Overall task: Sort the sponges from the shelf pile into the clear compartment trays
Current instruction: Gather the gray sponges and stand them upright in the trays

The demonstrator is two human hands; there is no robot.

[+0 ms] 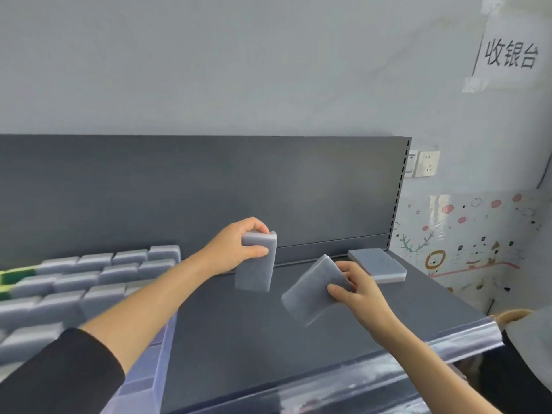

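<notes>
- Left hand (236, 249) — grips grey sponge (256, 271), right of clear tray (162, 348).
- Right hand (360, 289) — grips second sponge (310, 289), farther right.
- Best seated upright, one per free tray slot.

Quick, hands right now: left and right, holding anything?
Left hand: grips the upright grey sponge.
Right hand: grips the tilted grey sponge at one end.

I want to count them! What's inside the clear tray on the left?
Rows of grey sponges fill the clear tray compartments, with a green one at the far left. The left arm covers part of the tray, so what sits there cannot be seen.
</notes>
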